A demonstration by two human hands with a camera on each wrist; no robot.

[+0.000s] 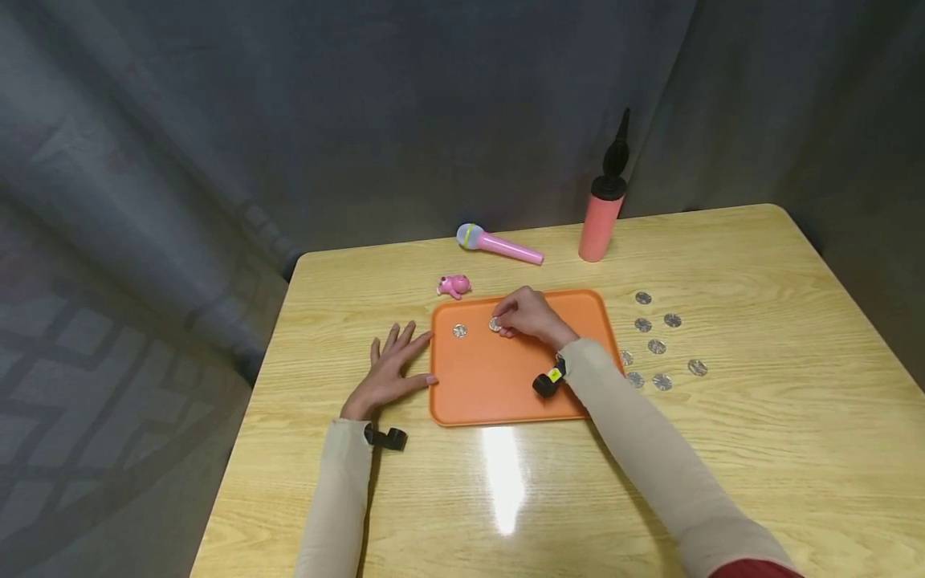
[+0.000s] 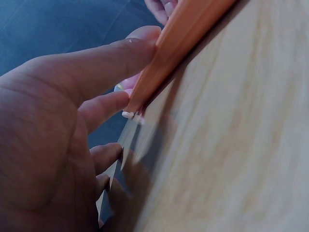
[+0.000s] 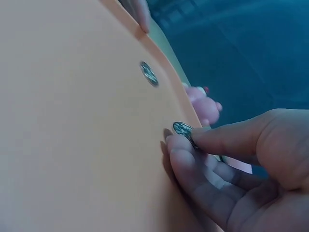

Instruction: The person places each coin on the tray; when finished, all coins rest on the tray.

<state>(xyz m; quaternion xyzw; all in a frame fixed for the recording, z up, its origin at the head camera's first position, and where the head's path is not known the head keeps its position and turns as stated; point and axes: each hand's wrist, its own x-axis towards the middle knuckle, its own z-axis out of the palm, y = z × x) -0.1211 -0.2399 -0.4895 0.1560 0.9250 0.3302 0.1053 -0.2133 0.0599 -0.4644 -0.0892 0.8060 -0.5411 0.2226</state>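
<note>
Fingers (image 1: 506, 319) pinch coin (image 1: 495, 324) near tray (image 1: 499, 385) edge.

Silver coin (image 1: 495, 324), seemingly flat on tray (image 1: 499, 385)

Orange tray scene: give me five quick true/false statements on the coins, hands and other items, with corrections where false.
1. The right hand pinches a coin over the orange tray. True.
2. The left hand lifts the tray off the table. False: it lies flat on the table, fingers against the tray's left edge.
3. A second coin lies on the tray, apart from both hands. True.
4. The spare coins lie to the left of the tray. False: they lie to its right.
5. The pink pump lies flat on the tray. False: it stands upright on the table behind it.
</note>
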